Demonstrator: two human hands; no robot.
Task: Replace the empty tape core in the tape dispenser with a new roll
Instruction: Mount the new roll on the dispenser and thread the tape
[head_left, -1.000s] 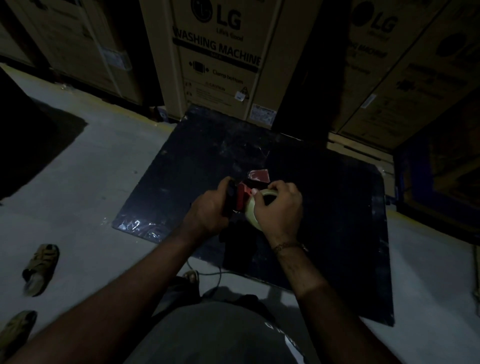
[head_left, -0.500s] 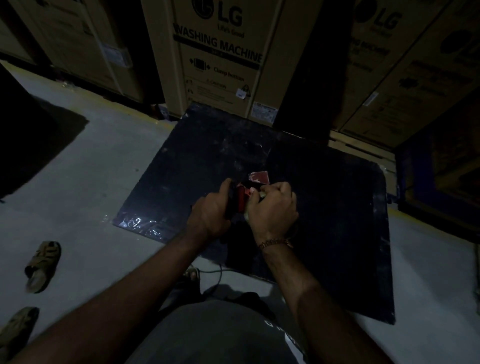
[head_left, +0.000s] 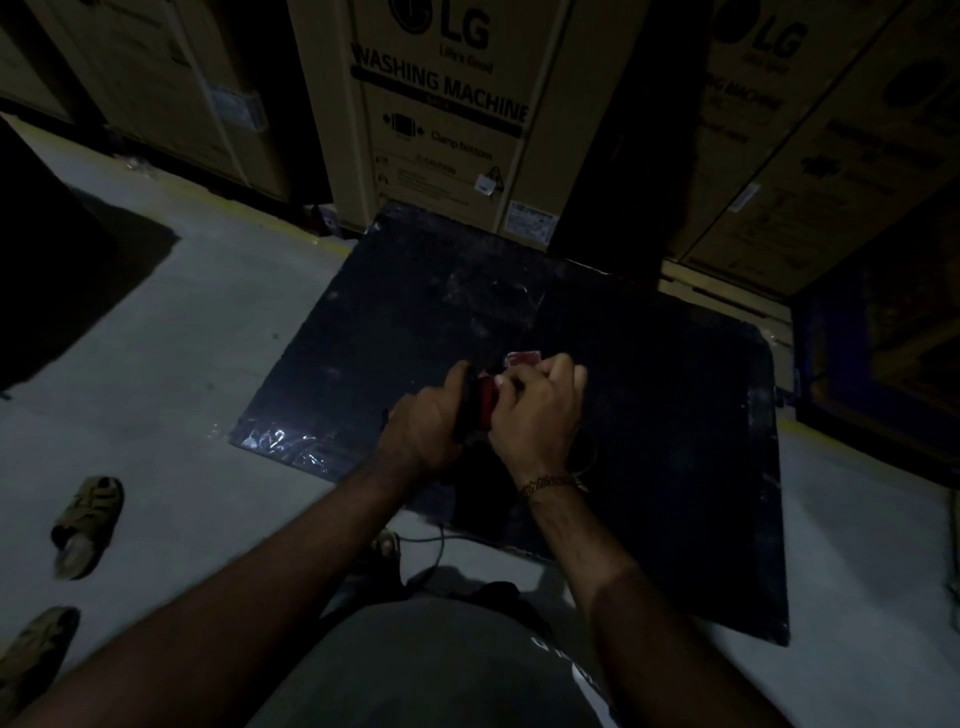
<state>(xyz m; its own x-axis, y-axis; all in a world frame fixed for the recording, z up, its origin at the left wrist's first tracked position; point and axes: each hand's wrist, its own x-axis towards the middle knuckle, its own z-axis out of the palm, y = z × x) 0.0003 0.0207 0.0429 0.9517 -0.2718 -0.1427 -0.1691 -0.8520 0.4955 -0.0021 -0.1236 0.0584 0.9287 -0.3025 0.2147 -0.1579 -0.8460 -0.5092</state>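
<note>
The red and black tape dispenser (head_left: 483, 408) sits between two hands, above a dark mat (head_left: 649, 415) that lies on the grey floor (head_left: 182, 364). The left hand (head_left: 426, 428) is wrapped tight around the dispenser's black handle, and the right hand (head_left: 540, 410) is curled over its red side, but what those fingers pinch is hidden. Two sandals (head_left: 85, 525) lie well apart on the left, and big LG washing machine boxes (head_left: 441, 114) stand behind the mat.
</note>
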